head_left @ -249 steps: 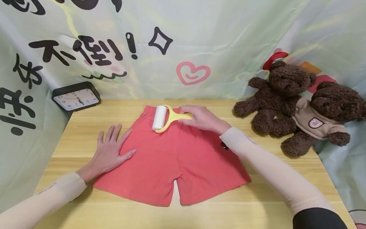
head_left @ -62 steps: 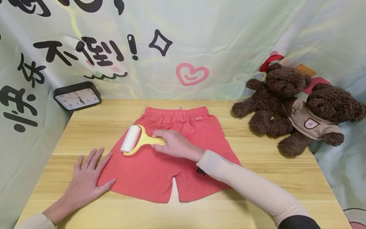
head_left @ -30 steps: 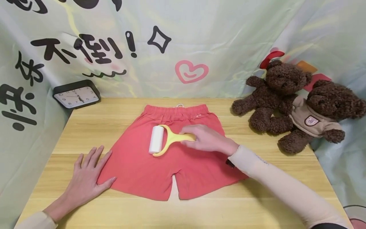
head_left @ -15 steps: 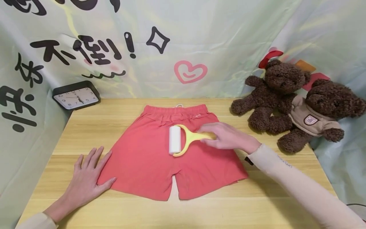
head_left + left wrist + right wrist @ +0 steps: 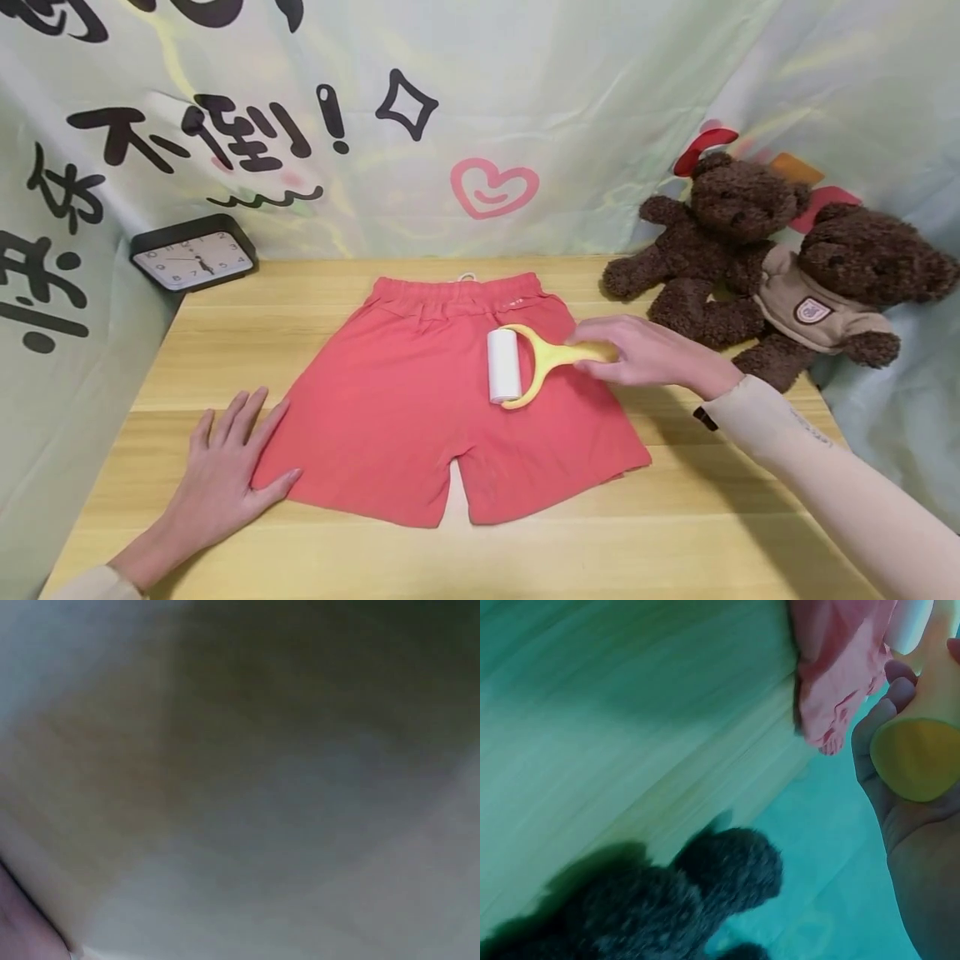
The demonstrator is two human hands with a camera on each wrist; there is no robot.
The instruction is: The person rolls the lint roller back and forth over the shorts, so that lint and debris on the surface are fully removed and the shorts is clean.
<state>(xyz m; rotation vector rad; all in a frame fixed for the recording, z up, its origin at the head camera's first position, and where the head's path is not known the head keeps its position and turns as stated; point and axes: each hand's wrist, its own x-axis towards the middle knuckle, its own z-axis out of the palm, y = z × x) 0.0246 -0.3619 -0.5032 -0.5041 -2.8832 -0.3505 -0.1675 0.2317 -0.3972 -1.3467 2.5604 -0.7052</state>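
Note:
Red shorts (image 5: 390, 400) lie flat on the wooden table, waistband toward the back. My right hand (image 5: 645, 354) grips the yellow handle of a lint roller (image 5: 504, 367), its white cylinder over the upper part of the right leg. In the right wrist view the fingers wrap the handle of the lint roller (image 5: 919, 754), its rounded end facing the camera. My left hand (image 5: 221, 471) lies spread at the left leg's outer edge, thumb on the cloth and the other fingers mostly on the wood. The left wrist view is a dark blur.
A black-framed clock (image 5: 195, 254) stands at the table's back left corner. Two brown teddy bears (image 5: 723, 242) sit at the back right, one in a beige shirt, near my right forearm. A printed cloth (image 5: 585, 125) hangs behind the table (image 5: 360, 558).
The lint roller has moved across the shorts from the left leg to the right one, with my right hand holding it. Earlier, my left hand shifted from on the shorts to their left edge.

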